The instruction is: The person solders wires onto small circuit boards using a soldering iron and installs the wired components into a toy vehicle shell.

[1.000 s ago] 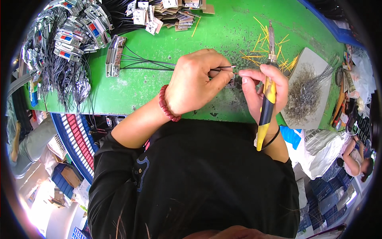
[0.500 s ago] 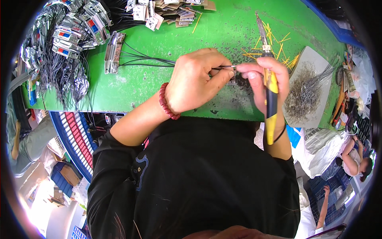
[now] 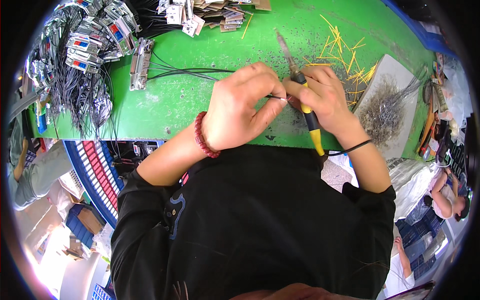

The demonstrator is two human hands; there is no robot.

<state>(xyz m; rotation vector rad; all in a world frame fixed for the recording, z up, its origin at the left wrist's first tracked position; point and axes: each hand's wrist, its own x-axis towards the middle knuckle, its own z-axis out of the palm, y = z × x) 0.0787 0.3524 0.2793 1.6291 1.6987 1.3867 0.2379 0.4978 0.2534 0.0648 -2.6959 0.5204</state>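
My left hand [image 3: 245, 107], a red bead bracelet at its wrist, pinches black wires [image 3: 187, 71] close to their ends between thumb and index finger. These wires run left to a metal bracket-like part [image 3: 140, 64] lying on the green bench. Fingers curled, my right hand [image 3: 322, 95] grips a yellow-and-black soldering iron [image 3: 311, 117] whose metal tip points up and to the left, away from the wires. Its fingertips meet those of my left hand at the wire ends. Whatever small piece lies between them is too small to make out.
Metal parts with black wires [image 3: 82, 55] pile up at the left. Several small board pieces [image 3: 200, 15] lie at the back. Thin yellow sticks [image 3: 350, 60] are scattered right of the iron, beside a grey slab [image 3: 395, 107] with dark residue and fine wires. Another person [image 3: 447, 197] is far right.
My right hand has turned and come left against my left fingertips. The soldering iron has swung over, its tip now farther left. The held wires dropped slightly.
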